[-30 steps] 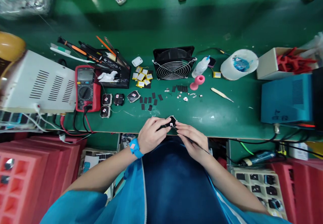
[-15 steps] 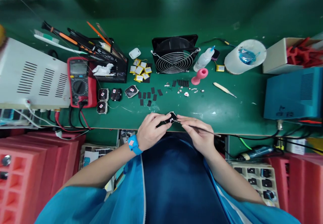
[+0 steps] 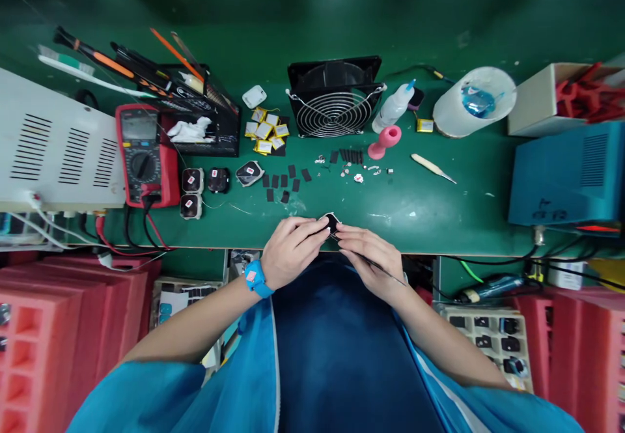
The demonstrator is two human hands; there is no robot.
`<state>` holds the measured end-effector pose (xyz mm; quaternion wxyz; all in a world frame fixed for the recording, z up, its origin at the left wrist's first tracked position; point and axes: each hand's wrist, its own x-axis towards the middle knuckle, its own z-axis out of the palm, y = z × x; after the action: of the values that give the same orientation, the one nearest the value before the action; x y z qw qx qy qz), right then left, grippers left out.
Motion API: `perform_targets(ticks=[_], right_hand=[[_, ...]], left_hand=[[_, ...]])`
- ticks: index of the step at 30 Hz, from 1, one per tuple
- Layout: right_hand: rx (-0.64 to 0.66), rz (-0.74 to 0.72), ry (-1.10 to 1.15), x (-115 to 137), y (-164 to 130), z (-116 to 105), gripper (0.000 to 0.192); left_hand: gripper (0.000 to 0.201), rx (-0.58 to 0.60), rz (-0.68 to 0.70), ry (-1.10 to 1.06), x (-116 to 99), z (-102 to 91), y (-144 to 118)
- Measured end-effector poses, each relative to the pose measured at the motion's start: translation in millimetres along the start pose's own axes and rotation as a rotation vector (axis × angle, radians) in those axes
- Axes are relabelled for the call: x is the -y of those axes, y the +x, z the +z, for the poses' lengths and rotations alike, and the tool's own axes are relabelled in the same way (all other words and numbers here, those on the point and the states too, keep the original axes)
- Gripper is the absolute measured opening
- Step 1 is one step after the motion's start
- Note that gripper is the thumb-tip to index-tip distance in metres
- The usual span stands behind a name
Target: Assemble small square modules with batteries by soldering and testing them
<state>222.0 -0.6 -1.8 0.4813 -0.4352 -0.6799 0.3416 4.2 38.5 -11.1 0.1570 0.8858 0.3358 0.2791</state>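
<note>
At the bench's front edge, my left hand (image 3: 293, 251) is closed on a small black watch body (image 3: 332, 220), thumb and fingers at its left side. My right hand (image 3: 374, 264) pinches slim dark tweezers (image 3: 385, 270), whose shaft slants back across the palm. Its fingertips touch the watch body's right edge, and the tool's tip is near the lower part of the body. Fingers cover much of the watch body. Several black pads (image 3: 284, 181) lie beyond my left hand, near a similar watch body (image 3: 249, 172). Small loose parts (image 3: 359, 178) lie beyond my right hand.
A fan (image 3: 334, 97) stands at the back, beside yellow-edged battery cells (image 3: 264, 130), a squeeze bottle (image 3: 393, 109) and a pink holder (image 3: 385, 142). A red multimeter (image 3: 144, 159) is left; a white-handled tool (image 3: 432, 168), white tub (image 3: 446, 114) and blue box (image 3: 566, 179) are right.
My right hand has shifted slightly left, its fingers now against the watch body, and the tweezers tilt more steeply. The camera view has moved a little.
</note>
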Motion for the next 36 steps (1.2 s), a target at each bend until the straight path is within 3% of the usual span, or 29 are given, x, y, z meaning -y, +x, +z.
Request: perform_targets(ticks=[7, 20, 29, 36], right_hand=[[-0.175, 0.124, 0.115, 0.3, -1.3, 5.0, 0.019], [-0.12, 0.135, 0.065, -0.3, 2.1, 5.4, 0.019], [-0.164, 0.184, 0.087, 1.0, 2.0, 7.0, 0.019], [-0.124, 0.171, 0.117, -0.3, 3.2, 5.2, 0.021]], left_hand=[[0.042, 0.013, -0.008, -0.013, 0.4, -0.1, -1.2], [0.048, 0.024, -0.016, -0.019, 1.3, 0.0, -2.4], [0.04, 0.003, -0.001, 0.011, 0.4, 0.3, -0.7], [0.037, 0.008, 0.006, 0.012, 1.0, 0.5, -1.2]])
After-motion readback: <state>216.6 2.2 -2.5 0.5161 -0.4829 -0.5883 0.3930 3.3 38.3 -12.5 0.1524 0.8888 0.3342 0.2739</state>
